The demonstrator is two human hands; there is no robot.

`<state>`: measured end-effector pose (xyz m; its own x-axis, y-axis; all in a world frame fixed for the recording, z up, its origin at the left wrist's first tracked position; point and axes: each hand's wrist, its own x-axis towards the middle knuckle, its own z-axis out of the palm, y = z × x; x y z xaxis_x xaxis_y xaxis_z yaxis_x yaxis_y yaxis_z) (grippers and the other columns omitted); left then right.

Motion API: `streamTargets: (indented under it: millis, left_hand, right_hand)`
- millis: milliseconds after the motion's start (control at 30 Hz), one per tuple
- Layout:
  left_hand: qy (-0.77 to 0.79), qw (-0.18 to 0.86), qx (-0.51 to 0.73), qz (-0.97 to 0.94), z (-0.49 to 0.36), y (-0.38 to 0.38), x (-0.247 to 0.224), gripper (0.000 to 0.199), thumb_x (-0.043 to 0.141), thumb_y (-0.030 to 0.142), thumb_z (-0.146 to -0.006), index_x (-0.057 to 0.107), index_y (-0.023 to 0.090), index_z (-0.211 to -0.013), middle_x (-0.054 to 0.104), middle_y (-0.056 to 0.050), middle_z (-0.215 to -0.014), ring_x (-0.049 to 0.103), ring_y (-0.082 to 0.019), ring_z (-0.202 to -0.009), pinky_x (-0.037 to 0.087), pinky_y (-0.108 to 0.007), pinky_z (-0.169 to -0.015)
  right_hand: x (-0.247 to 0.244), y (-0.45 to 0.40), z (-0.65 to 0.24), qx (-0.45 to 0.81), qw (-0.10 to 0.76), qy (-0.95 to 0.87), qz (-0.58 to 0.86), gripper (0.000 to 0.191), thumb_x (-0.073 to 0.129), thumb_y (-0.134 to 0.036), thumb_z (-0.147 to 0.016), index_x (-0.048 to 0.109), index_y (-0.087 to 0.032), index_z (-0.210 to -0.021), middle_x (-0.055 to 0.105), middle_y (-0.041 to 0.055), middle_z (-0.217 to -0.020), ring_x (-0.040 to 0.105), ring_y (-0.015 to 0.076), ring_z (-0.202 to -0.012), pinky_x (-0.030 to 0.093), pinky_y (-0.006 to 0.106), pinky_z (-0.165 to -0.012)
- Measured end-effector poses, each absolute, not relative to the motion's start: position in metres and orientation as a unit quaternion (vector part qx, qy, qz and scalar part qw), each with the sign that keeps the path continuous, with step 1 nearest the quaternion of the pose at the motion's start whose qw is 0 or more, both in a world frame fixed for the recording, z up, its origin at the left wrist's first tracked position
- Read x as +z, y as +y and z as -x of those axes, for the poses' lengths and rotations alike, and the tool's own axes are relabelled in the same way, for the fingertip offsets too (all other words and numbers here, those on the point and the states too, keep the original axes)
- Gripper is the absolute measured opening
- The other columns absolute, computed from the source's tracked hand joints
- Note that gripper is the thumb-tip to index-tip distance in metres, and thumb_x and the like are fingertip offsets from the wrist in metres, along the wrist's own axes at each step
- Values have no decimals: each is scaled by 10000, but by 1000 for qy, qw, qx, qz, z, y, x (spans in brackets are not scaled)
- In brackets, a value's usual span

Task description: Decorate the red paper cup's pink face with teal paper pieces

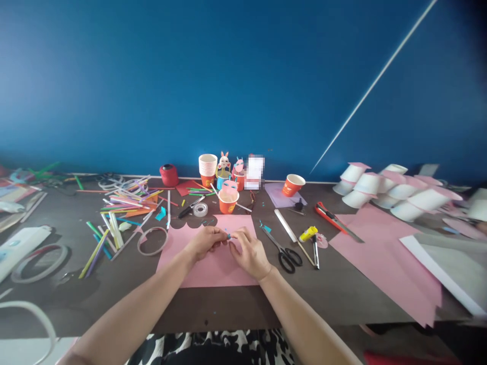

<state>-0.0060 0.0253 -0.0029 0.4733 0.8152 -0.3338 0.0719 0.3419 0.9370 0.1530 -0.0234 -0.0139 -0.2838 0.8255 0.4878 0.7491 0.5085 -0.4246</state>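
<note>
Over a pink paper sheet (213, 274) with a scalloped upper left edge, both hands meet with fingertips close together. My left hand (207, 242) pinches a tiny blue piece (229, 236), too small to name more exactly. From the other side, my right hand (249, 253) has its fingers curled in, thumb and index at the same blue piece. Just beyond the sheet stands an orange paper cup (227, 207) with a pink animal-face cutout (230, 186) rising from it. Black-handled scissors (286, 256) lie right of my right hand.
Colourful paper strips (131, 200) and tape rolls (152, 241) spread leftward. Behind are stacked paper cups (208, 165) and red thread (169, 175). Rightward lie a yellow object (308, 233), a red box cutter (333, 219), pink sheets (388, 258) and white cups (357, 190). A blue wall (228, 76) closes the back.
</note>
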Motion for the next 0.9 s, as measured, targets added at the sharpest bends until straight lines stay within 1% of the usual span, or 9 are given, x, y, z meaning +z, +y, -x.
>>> streamTargets:
  millis: [100, 200, 367, 500, 700, 800, 900]
  left_hand:
    - [443, 665, 276, -535, 3, 23, -5, 259, 614, 375, -617, 557, 123, -594, 404, 55, -434, 277, -35, -382, 153, -189, -379]
    - [444, 632, 283, -569, 2, 22, -7, 268, 599, 383, -640, 574, 121, -588, 358, 63, -398, 264, -40, -374, 159, -193, -384]
    - [439, 571, 289, -631, 3, 22, -11, 279, 540, 378, -689, 632, 116, -661, 355, 61, -397, 280, -50, -368, 194, -195, -385]
    - [438, 528, 307, -660, 1, 22, -11, 262, 525, 335, -699, 657, 110, -713, 433, 42, -428, 327, -60, -388, 240, -195, -398]
    - [435, 466, 331, -696, -2, 23, -9, 207, 540, 280, -683, 670, 120, -703, 604, -17, -574, 488, -101, -512, 364, -210, -500]
    - [436, 439, 335, -710, -3, 22, -7, 181, 538, 243, -677, 671, 128, -719, 641, -25, -625, 547, -122, -579, 406, -226, -571]
    - [442, 416, 334, -721, -3, 19, -2, 174, 528, 208, -667, 673, 130, -722, 653, -27, -632, 572, -137, -604, 418, -235, -590]
  right_hand:
    - [-17, -23, -152, 46, 331, -793, 510, 124, 465, -174, -801, 489, -187, -923, 536, 59, -890, 550, 162, -807, 432, 236, -674]
    - [-21, -22, -153, 38, 341, -780, 523, 97, 475, -184, -798, 496, -181, -892, 544, 58, -877, 550, 156, -785, 422, 231, -662]
    - [-21, -21, -155, 42, 363, -773, 519, 69, 466, -202, -807, 523, -178, -838, 559, 52, -856, 546, 142, -743, 406, 221, -626]
    - [-17, -20, -155, 61, 394, -751, 526, 84, 471, -203, -801, 551, -179, -802, 565, 39, -803, 538, 129, -683, 396, 214, -593]
    - [-15, -15, -155, 107, 416, -733, 528, 81, 494, -176, -752, 565, -173, -714, 568, 25, -737, 510, 112, -599, 380, 203, -557]
    - [-12, -13, -156, 116, 422, -729, 526, 81, 497, -169, -727, 560, -172, -677, 572, 17, -706, 494, 107, -563, 368, 200, -540]
    - [-9, -12, -158, 126, 432, -717, 532, 95, 492, -190, -724, 566, -170, -668, 580, 23, -686, 505, 120, -574, 367, 208, -544]
